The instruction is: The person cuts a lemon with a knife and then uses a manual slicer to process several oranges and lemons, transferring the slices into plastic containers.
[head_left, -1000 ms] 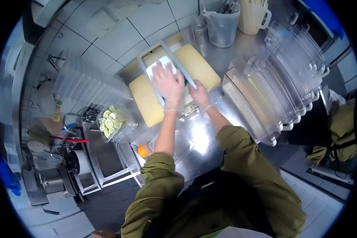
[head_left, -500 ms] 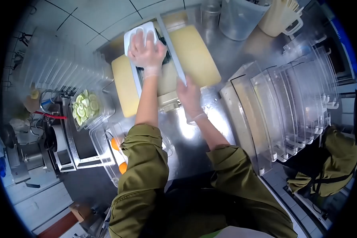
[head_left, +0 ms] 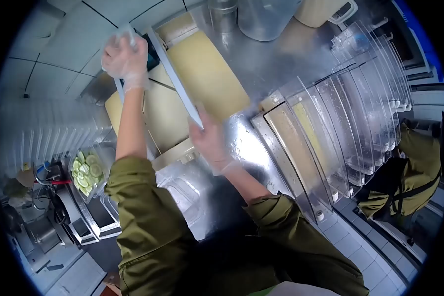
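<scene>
A manual slicer with cream panels (head_left: 207, 74) and long pale rails lies on the steel counter. My left hand (head_left: 126, 56), in a clear glove, is at the slicer's far end, fingers curled over a white pusher block (head_left: 129, 30). The hand covers most of the block, and whatever is under it is hidden. Beside it shows a dark section (head_left: 153, 52) of the slicer bed. My right hand (head_left: 209, 143), also gloved, grips the near end of the right rail (head_left: 175, 79). Motion smears both hands slightly.
A clear tub of sliced green citrus (head_left: 86, 172) stands at left, near stacked clear containers (head_left: 44, 128). A row of upright clear panels (head_left: 325, 128) lines the right side. Behind stand a metal canister (head_left: 223, 15), a translucent bucket (head_left: 264, 17) and a cream jug (head_left: 318, 11).
My left hand has slid with the white block along the rails toward the far end. My right hand keeps its hold on the rail. The camera view has shifted, moving the scene leftward.
</scene>
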A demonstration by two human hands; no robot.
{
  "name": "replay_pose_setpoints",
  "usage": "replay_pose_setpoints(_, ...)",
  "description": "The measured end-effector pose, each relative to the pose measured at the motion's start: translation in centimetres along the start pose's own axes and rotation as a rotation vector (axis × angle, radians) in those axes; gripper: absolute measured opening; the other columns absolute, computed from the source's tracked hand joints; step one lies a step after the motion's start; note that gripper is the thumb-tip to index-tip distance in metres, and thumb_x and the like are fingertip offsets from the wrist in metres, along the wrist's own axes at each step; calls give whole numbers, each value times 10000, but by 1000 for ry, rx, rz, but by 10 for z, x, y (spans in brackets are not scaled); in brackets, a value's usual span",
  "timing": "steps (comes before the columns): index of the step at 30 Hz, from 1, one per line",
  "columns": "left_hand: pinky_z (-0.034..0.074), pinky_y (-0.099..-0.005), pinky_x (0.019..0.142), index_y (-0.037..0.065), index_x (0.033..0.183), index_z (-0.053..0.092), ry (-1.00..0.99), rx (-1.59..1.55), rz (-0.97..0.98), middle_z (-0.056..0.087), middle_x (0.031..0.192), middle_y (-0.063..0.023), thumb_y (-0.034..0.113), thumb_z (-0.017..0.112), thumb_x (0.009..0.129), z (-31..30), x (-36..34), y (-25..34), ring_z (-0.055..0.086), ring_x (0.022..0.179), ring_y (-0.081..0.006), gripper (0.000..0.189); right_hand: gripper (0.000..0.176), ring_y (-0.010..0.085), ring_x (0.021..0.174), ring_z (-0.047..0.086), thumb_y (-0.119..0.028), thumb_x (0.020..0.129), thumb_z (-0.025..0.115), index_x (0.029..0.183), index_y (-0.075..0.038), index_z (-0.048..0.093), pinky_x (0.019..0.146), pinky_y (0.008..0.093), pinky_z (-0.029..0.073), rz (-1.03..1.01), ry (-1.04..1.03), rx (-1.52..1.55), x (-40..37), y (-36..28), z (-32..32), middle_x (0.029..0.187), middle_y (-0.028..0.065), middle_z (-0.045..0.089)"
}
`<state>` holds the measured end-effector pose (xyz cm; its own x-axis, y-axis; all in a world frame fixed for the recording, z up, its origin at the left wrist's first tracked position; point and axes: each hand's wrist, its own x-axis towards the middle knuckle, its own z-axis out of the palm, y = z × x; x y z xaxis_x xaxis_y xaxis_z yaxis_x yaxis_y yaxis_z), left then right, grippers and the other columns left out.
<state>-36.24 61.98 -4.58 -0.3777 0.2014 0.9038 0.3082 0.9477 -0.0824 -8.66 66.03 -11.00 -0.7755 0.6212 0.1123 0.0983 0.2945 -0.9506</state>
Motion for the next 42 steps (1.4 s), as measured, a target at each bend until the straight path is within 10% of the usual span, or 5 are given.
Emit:
replay_pose_setpoints(5, 476, -443, 794, 141, 996, 647, -383, -232, 36, 620, 1044, -106, 473, 588, 783, -19, 33, -22, 591, 925, -323, 399, 459, 396, 821, 604, -192, 798, 581, 1215, -8, 525, 731, 471, 489, 7, 11, -36, -1, 0, 1, 908, 218, 621)
replay_pose_setpoints(17, 507, -402, 769, 116, 999, 627, -267, -185, -73, 587, 1065, -76, 155, 551, 697, -217, -48, 37, 565, 977, -310, 314, 390, 398, 809, 618, -352, 878, 537, 1154, -82, 593, 719, 475, 498, 107, 32, -129, 3, -12, 0, 875, 197, 651)
replay_pose_setpoints(29, 511, -379, 635, 187, 863, 652, -144, -182, -95, 596, 859, 1, 160, 512, 673, -103, -13, 15, 584, 843, -268, 238, 472, 395, 872, 596, -142, 744, 599, 1207, -55, 559, 754, 459, 489, 56, 10, -38, 5, -6, 5, 933, 208, 626)
replay_pose_setpoints(42, 445, -397, 744, 207, 861, 653, 176, -163, 4, 634, 1074, 17, 219, 530, 682, -23, -18, 3, 588, 919, -252, 217, 531, 394, 812, 622, -108, 754, 558, 1277, -39, 500, 741, 455, 493, 36, -57, 34, 8, 1, 6, 910, 237, 630)
